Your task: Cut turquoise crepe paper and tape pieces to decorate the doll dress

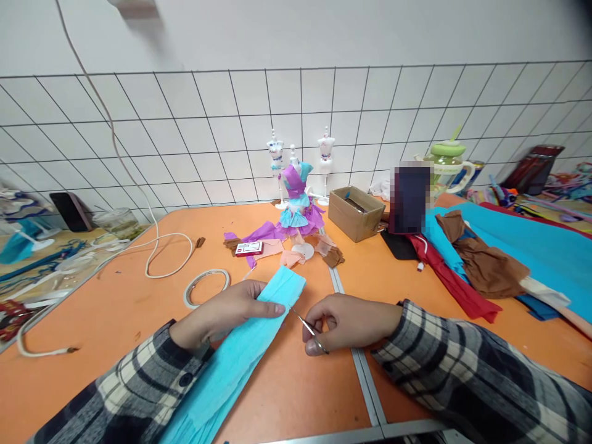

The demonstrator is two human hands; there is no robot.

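A long folded strip of light-blue crepe paper (252, 345) runs from the bottom edge up to the middle of the orange table. My left hand (240, 308) grips it near its far end, thumb on top. Small metal scissors (311, 331) are in my right hand (337, 324), their tips at the right edge of the paper close to my left thumb. Whether the blades are apart is too small to tell. Beyond the paper stands a small mannequin in a purple and blue paper dress (296, 200).
A roll of tape (206, 288) lies left of my left hand. Behind are a small flat box (249, 248), paper scraps, two more mannequins (326, 154) and a cardboard box (355, 214). At right are a phone-like dark screen (407, 200), coloured paper (490, 256) and a jug (446, 166). A white cable (152, 246) curls at left.
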